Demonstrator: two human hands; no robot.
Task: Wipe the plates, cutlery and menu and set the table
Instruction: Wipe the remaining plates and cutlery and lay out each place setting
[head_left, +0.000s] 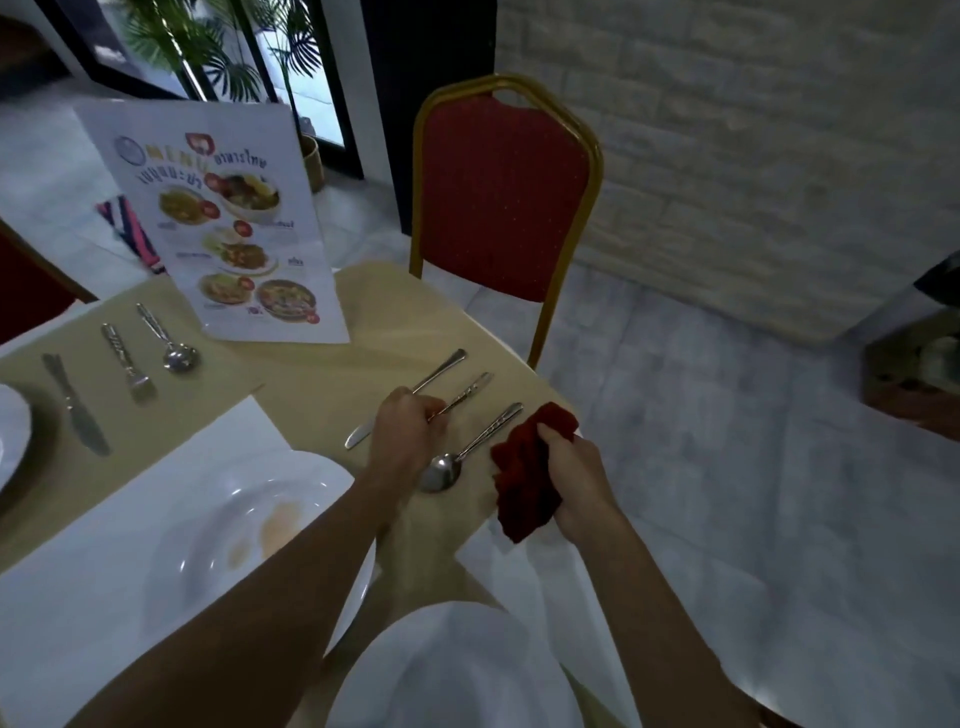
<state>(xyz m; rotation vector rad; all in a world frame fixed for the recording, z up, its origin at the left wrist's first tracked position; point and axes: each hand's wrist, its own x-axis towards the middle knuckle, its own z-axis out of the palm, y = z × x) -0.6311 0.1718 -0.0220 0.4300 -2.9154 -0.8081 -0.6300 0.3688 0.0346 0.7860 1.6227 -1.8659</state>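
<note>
The table (322, 374) wears a tan cloth over white. At its far right corner lie a knife (415, 391), fork (467, 393) and spoon (457, 457) side by side; toward the left edge lies a second knife (78, 410), fork (127, 364) and spoon (169, 338). A stained white plate (249, 525) sits at the near edge, a menu (234, 223) stands at the far edge (upright), and another plate (10, 436) shows at the left.

bare tan cloth (311, 374) lies open between the upright menu (223, 223) and the near cutlery. the left hand (405, 431) covers the near fork (467, 395), crowded by the knife (415, 392) and spoon (467, 452). the right hand (571, 467) bunches a red cloth (530, 478) at the table edge. the red chair (498, 192) blocks the far corner; the stained plate (249, 530) fills the near side.
</note>
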